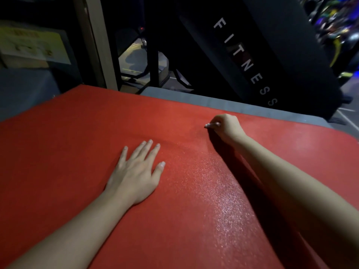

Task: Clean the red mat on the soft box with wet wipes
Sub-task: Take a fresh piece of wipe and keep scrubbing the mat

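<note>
The red mat (pixel 81 136) covers most of the view and lies on the grey soft box (pixel 194 99), whose far edge shows beyond it. My left hand (pixel 136 171) lies flat on the mat near its middle, fingers straight and spread. My right hand (pixel 226 128) is stretched to the far right part of the mat, with its fingers curled down onto the surface. A small pale piece of the wet wipe (pixel 212 124) sticks out from under them, and the rest is hidden in the hand. A wet, glistening streak (pixel 219 191) runs along the mat beside my right forearm.
A black machine panel lettered FITNESS (pixel 246 63) slants behind the box. Dark metal frame legs (pixel 153 61) stand on the floor beyond the far edge. A pale post (pixel 97 41) and a yellow sign (pixel 33 43) are at the left.
</note>
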The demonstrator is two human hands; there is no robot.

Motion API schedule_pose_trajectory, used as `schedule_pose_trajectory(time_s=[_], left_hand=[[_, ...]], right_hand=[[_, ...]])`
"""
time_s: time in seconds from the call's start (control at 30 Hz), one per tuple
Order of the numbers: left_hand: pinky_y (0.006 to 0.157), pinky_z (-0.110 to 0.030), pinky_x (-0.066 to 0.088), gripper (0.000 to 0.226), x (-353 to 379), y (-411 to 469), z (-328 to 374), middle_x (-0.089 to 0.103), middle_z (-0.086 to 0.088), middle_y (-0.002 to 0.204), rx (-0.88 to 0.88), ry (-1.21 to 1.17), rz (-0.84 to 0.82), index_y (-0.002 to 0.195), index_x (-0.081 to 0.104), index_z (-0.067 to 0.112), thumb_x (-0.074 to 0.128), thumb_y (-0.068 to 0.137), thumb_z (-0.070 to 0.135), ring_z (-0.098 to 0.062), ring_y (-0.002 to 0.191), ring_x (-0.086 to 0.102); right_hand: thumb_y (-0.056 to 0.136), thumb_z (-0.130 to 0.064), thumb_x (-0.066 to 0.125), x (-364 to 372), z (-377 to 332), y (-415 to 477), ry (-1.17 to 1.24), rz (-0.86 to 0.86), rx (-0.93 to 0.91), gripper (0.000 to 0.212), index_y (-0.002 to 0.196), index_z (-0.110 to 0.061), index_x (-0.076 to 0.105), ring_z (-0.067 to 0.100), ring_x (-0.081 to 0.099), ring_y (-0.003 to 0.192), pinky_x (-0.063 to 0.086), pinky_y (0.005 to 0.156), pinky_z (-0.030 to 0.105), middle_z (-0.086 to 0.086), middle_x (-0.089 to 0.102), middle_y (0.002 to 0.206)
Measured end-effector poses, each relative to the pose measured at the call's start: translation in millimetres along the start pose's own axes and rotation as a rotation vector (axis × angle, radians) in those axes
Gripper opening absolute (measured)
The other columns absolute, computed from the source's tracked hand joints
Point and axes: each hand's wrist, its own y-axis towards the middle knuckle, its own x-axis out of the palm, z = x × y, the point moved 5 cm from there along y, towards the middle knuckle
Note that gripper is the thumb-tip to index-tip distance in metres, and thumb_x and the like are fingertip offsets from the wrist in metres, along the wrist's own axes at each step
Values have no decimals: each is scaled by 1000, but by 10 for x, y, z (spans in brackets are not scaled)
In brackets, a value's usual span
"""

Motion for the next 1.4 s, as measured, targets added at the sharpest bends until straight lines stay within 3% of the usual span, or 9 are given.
schedule_pose_trajectory(time_s=[0.13, 0.33, 0.57, 0.8, 0.87, 1.03, 1.17, 1.3, 1.4], left_hand=[[127, -48, 2, 87, 14, 10, 1, 4, 8, 171, 7, -1, 10, 164, 8, 30, -7, 85, 64, -6, 156, -2], [127, -50, 0, 67, 41, 30, -9, 6, 6, 172, 9, 0, 21, 164, 11, 29, 16, 103, 57, -9, 157, 0], [126, -52, 1, 66, 22, 32, -12, 6, 4, 172, 9, -1, 2, 164, 12, 27, 18, 104, 56, -11, 157, 1], [126, -53, 0, 66, -1, 34, -4, 7, 2, 172, 10, -14, -5, 164, 14, 25, 19, 105, 55, -12, 157, 1], [126, -53, 0, 66, -10, 36, 0, 8, 2, 172, 11, -21, -7, 164, 15, 25, 20, 105, 55, -12, 157, 2], [126, -53, 0, 66, -24, 10, -9, 9, 2, 171, 1, -30, -18, 163, 17, 25, 21, 105, 55, -12, 157, 3], [126, -53, 2, 65, -51, -11, 2, 13, 1, 171, 4, -29, -6, 163, 21, 23, 24, 106, 54, -14, 157, 7], [126, -52, 8, 64, -80, -50, 14, 20, -2, 169, -6, -19, 17, 161, 27, 19, 28, 106, 52, -17, 156, 14], [125, -51, 13, 60, -141, -147, 5, 28, -8, 166, -35, -22, 65, 157, 35, 15, 33, 106, 46, -23, 154, 23]], right_hand=[[84, -41, 75, -6, -103, -187, -43, -93, 1, 25, 91, -17, 77, 20, 64, 82, 38, 67, 22, 5, 74, 88], [79, -54, 72, -211, -419, -1121, 24, -470, -175, 27, 85, -28, 77, 6, 65, 70, 49, 63, 22, -8, 73, 75], [82, -42, 75, -210, -384, -1270, 11, -63, -66, 25, 89, -17, 77, 18, 61, 78, 35, 66, 23, 4, 66, 86], [81, -49, 74, -341, -1097, -2435, 103, -482, -235, 24, 88, -26, 77, 7, 61, 74, 45, 66, 18, -6, 67, 83], [82, -46, 73, -357, -1114, -2548, 58, -453, -256, 22, 89, -26, 77, 7, 62, 75, 46, 67, 19, -6, 67, 85], [81, -32, 78, -406, -807, -2300, 66, -81, -62, 15, 84, -18, 77, 11, 57, 70, 35, 62, 11, -2, 62, 81], [82, -41, 76, -431, -1006, -2740, 119, -196, -98, 16, 87, -26, 78, 8, 59, 73, 46, 70, 25, -5, 65, 82], [82, -45, 74, -437, -1412, -3237, 288, -530, -201, 20, 91, -27, 78, 9, 62, 74, 49, 67, 25, -6, 66, 84], [83, -43, 74, -438, -1401, -3215, 213, -394, -244, 19, 90, -26, 77, 8, 59, 74, 42, 63, 14, -7, 64, 83]])
